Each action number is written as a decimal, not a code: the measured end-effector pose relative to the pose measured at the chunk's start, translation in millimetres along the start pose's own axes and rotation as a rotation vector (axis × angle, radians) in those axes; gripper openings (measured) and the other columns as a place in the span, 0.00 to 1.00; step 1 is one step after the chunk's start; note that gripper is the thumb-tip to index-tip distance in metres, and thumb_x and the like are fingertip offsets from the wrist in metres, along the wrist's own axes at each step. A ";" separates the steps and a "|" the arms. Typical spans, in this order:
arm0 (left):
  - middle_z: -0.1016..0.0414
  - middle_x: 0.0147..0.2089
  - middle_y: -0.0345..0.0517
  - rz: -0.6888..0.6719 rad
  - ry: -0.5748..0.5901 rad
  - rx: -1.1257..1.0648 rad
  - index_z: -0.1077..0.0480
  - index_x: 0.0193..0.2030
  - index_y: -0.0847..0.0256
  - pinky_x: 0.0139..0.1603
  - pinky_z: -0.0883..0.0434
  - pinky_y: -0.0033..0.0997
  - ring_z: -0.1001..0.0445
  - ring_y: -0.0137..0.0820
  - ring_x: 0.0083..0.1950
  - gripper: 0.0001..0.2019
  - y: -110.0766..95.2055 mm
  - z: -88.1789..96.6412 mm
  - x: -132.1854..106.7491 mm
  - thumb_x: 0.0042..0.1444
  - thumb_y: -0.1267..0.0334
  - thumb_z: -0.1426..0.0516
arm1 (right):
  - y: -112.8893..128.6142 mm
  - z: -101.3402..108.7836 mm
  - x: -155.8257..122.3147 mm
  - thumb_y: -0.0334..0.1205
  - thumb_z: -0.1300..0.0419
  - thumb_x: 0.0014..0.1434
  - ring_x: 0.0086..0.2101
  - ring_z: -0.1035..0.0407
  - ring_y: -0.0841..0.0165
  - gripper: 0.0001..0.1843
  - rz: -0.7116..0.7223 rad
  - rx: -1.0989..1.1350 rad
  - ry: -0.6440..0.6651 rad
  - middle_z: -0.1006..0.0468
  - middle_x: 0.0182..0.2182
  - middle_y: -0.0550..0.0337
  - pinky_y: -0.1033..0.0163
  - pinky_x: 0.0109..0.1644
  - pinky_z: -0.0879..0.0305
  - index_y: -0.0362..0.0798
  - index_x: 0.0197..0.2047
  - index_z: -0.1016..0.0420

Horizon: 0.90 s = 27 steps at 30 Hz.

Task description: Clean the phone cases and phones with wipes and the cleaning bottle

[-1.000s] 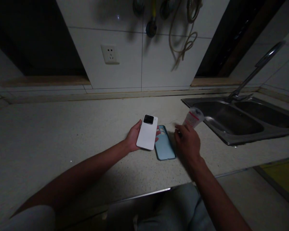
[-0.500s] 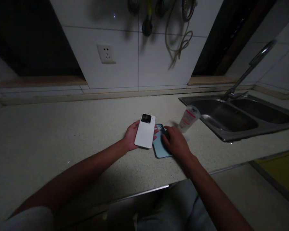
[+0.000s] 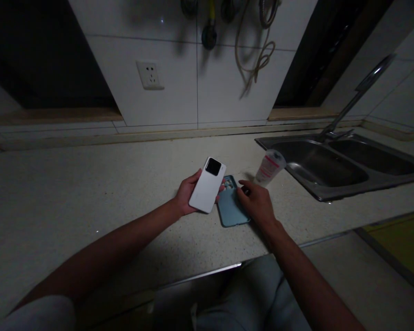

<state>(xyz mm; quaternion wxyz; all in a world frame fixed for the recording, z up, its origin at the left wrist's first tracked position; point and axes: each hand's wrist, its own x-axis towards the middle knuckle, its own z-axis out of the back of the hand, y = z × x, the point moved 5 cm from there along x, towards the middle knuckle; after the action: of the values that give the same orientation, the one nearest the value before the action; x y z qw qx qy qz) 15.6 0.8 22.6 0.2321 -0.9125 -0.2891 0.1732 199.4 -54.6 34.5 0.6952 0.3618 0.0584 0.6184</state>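
My left hand (image 3: 185, 196) grips a white phone (image 3: 207, 185), back side up with its black camera block at the far end. Just right of it a light blue phone case (image 3: 228, 206) lies flat on the speckled countertop (image 3: 89, 193). My right hand (image 3: 257, 204) rests at the case's right edge, its fingers curled against it. Whether they pinch the case is hard to tell in the dim light.
A small clear bottle with a red and white label (image 3: 269, 166) stands right of the case, close to a steel double sink (image 3: 317, 195) with a tap (image 3: 357, 96). On the tiled wall are a socket (image 3: 150, 75), hanging utensils and a rope (image 3: 258, 55).
My right hand let go of the small bottle, which now stands on the counter, and moved left onto the blue case. The left hand tilted the phone slightly.
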 end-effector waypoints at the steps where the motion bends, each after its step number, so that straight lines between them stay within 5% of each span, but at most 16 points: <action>1: 0.24 0.56 0.66 -0.002 0.007 0.002 0.39 0.67 0.70 0.41 0.24 0.42 0.20 0.45 0.47 0.30 0.2 -0.9 -0.2 0.66 0.49 0.51 | -0.6 1.8 0.0 0.44 0.42 0.59 0.32 0.24 0.60 0.20 -0.016 0.066 -0.021 0.16 0.35 0.50 0.55 0.40 0.30 0.45 0.49 0.19; 5: 0.23 0.50 0.64 -0.030 0.008 0.011 0.35 0.62 0.69 0.33 0.27 0.34 0.22 0.38 0.38 0.27 1.0 -2.2 0.6 0.65 0.50 0.48 | -4.1 3.7 -0.2 0.50 0.41 0.58 0.28 0.26 0.62 0.23 -0.114 0.328 -0.058 0.17 0.31 0.52 0.57 0.36 0.31 0.43 0.48 0.18; 12: 0.30 0.30 0.47 -0.048 -0.057 0.083 0.31 0.48 0.65 0.23 0.34 0.25 0.32 0.26 0.25 0.22 4.3 7.7 6.4 0.63 0.44 0.45 | -10.8 -8.4 0.9 0.53 0.35 0.50 0.25 0.32 0.66 0.28 -0.322 0.707 0.025 0.23 0.26 0.59 0.63 0.27 0.38 0.43 0.49 0.22; 16: 0.29 0.33 0.41 -0.195 -0.106 0.140 0.33 0.53 0.59 0.23 0.33 0.23 0.30 0.24 0.26 0.23 2.0 7.7 5.2 0.57 0.50 0.36 | -9.0 -14.1 0.5 0.50 0.33 0.47 0.24 0.32 0.68 0.28 -0.389 0.910 0.077 0.24 0.25 0.63 0.64 0.27 0.37 0.44 0.50 0.27; 27: 0.22 0.42 0.47 -0.374 -0.263 0.213 0.36 0.58 0.60 0.48 0.26 0.36 0.22 0.33 0.42 0.28 1.6 7.4 2.8 0.52 0.74 0.35 | -2.4 -15.1 -0.6 0.45 0.31 0.43 0.28 0.29 0.67 0.31 -0.414 1.023 0.094 0.24 0.31 0.64 0.63 0.29 0.34 0.50 0.50 0.32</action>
<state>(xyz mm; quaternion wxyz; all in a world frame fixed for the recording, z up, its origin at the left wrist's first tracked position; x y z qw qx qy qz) 15.1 3.7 15.1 0.3154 -0.7831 -0.4605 0.2742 193.3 -48.5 21.8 0.5345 0.6064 0.4524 0.3769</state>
